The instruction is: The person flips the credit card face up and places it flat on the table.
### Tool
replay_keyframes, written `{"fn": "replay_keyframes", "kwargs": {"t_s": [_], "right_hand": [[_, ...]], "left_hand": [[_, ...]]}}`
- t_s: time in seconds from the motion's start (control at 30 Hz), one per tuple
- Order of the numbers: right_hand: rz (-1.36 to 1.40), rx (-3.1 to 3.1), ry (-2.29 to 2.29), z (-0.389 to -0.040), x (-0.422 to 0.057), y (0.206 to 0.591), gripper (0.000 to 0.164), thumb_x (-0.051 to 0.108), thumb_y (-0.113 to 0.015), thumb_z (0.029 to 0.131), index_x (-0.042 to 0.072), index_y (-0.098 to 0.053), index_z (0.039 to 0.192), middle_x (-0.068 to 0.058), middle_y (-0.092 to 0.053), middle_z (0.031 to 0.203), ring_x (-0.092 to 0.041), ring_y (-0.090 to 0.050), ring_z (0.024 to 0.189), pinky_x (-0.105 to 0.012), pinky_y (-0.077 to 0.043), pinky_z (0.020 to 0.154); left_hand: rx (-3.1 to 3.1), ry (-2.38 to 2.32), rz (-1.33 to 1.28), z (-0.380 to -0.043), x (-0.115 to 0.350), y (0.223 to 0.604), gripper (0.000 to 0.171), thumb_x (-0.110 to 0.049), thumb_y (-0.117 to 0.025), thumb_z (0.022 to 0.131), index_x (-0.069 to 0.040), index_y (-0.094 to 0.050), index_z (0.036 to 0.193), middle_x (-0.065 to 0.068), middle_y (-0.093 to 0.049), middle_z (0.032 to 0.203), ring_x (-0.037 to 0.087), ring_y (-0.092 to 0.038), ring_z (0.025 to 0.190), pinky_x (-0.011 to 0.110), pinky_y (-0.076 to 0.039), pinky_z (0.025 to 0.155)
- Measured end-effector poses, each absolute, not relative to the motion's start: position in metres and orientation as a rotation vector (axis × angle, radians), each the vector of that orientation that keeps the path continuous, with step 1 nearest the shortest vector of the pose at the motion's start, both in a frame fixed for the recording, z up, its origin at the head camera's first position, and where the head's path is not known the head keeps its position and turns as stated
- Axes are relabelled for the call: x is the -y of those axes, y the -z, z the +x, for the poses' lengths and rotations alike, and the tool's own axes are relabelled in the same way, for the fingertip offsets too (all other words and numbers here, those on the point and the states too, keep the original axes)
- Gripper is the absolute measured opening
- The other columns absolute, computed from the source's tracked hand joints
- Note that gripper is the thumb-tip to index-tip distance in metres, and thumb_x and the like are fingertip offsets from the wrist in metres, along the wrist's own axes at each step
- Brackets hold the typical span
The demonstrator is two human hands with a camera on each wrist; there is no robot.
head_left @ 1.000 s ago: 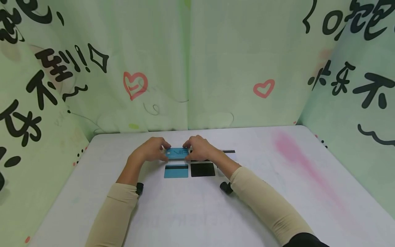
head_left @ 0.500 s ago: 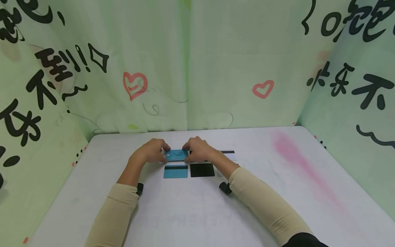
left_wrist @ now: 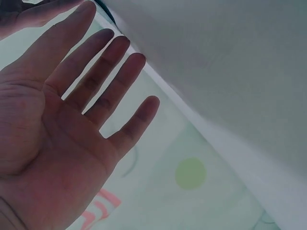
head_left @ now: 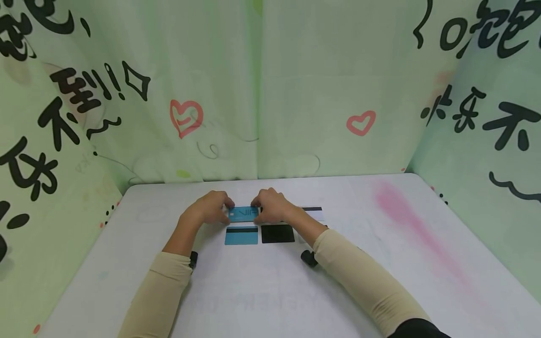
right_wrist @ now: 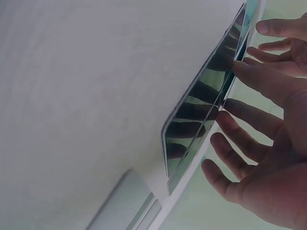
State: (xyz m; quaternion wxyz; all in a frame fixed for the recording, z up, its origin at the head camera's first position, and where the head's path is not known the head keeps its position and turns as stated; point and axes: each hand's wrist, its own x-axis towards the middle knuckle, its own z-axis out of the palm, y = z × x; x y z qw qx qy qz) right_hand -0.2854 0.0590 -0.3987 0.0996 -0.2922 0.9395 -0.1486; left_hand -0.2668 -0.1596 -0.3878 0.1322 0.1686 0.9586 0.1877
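A blue card lettered "VIP" (head_left: 243, 214) lies level between both hands in the head view. The left hand (head_left: 212, 208) holds its left end, thumb at the near corner and index finger at the far one. At the opposite end the right hand (head_left: 272, 206) grips it the same way. Just below sits another blue card with a dark stripe (head_left: 241, 237), beside a black card (head_left: 278, 234). The left wrist view shows the left palm (left_wrist: 67, 124) with spread fingers, the card out of sight. In the right wrist view, glossy dark cards (right_wrist: 192, 112) mirror the right-hand fingers (right_wrist: 240, 136).
A white card with a black stripe (head_left: 314, 213) lies right of the right hand. A pale card (right_wrist: 125, 201) shows low in the right wrist view. The white table (head_left: 236, 300) ends at a green curtain (head_left: 296, 94) with black writing and red hearts.
The VIP card and both hands have shifted slightly toward the person, nearer the row of cards below. The grip at both ends looks the same.
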Motion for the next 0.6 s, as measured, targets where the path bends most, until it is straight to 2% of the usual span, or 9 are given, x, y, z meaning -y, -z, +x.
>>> {"fn": "replay_keyframes", "kwargs": {"t_s": [0.2,0.37,0.6], "right_hand": [[-0.846,-2.779,0.440,-0.2832,-0.0579,0.3975,0.048,0.024,-0.083,0.087,0.005,-0.073,0.130,-0.011,-0.067,0.119,-0.029,-0.057,0.112,-0.054,-0.051,0.096],[-0.838,-2.772,0.450,-0.2831,-0.0578,0.3972,0.049,0.023,-0.083,0.087,0.004,-0.072,0.130,-0.011,-0.067,0.120,-0.029,-0.057,0.113,-0.056,-0.050,0.098],[-0.838,-2.773,0.441,-0.2835,-0.0580,0.3968,0.050,0.025,-0.082,0.088,0.006,-0.071,0.132,-0.012,-0.067,0.121,-0.030,-0.056,0.115,-0.058,-0.048,0.100]], "left_hand": [[-2.791,-0.529,0.487,-0.2662,0.1583,0.3894,0.050,-0.010,-0.083,0.086,0.000,-0.068,0.133,0.014,-0.069,0.135,0.030,-0.062,0.125,0.048,-0.048,0.111],[-2.792,-0.512,0.499,-0.2665,0.1592,0.3883,0.051,-0.011,-0.084,0.086,-0.001,-0.068,0.134,0.014,-0.070,0.134,0.029,-0.063,0.122,0.047,-0.049,0.110],[-2.766,-0.521,0.524,-0.2666,0.1622,0.3831,0.052,-0.011,-0.082,0.087,-0.005,-0.067,0.137,0.015,-0.070,0.127,0.030,-0.063,0.115,0.045,-0.054,0.100]]}}
